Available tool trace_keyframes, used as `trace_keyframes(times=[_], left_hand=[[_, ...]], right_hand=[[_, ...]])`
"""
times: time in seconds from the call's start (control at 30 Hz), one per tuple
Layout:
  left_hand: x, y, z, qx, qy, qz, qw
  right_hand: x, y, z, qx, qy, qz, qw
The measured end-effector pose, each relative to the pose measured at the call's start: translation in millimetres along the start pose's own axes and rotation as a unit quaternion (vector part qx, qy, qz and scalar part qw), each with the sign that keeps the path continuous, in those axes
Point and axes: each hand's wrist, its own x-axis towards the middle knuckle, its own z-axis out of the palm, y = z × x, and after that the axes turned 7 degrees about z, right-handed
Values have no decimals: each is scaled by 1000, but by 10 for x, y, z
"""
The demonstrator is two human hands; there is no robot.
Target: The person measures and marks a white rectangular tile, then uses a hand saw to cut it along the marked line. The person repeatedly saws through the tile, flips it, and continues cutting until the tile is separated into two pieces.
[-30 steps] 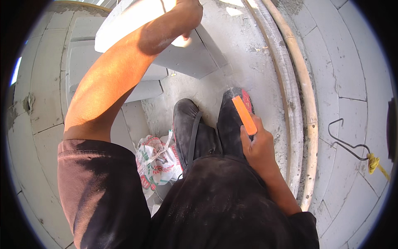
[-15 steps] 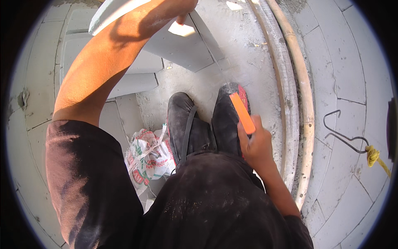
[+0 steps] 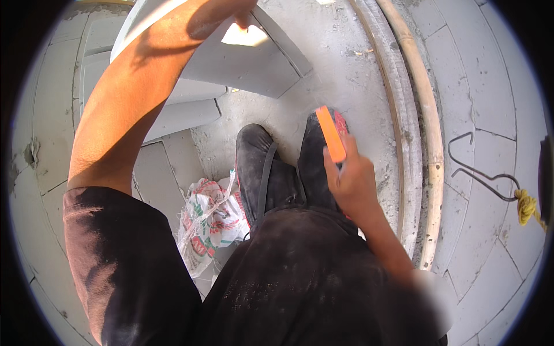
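Observation:
My right hand is closed round the orange handle of a saw, above my right shoe. The blade is edge-on and too blurred to make out clearly now. Ahead of it lies a smooth grey block, tilted, with a straight narrow cut line near its right side. My left arm reaches across to the top of the picture, where my left hand holds the block. Only part of that hand shows, with a finger bent down over the block beside a bright sunlit patch.
More grey blocks lie at the left. A crumpled white printed sack sits beside my left leg. Along the right run a timber plank and a bamboo pole. Beyond them, a bent metal hook is tied to yellow rope.
My right hand and the orange saw handle have moved forward and slightly left, toward the block. The left hand keeps its place on the block while the view shifts slightly.

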Motion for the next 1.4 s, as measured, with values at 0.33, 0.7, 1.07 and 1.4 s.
trace_keyframes(times=[0.33,0.7,1.07,1.4], left_hand=[[197,-236,124,-111,-47,10,993],[100,-229,-194,-79,-116,37,989],[-294,-736,-313,-232,15,62,971],[-729,-757,-382,-296,58,81,950]], right_hand=[[559,118,-392,-37,-122,-15,992],[413,433,-487,7,-95,32,995],[292,597,-544,21,-124,69,990],[286,655,-594,5,-112,39,993]])
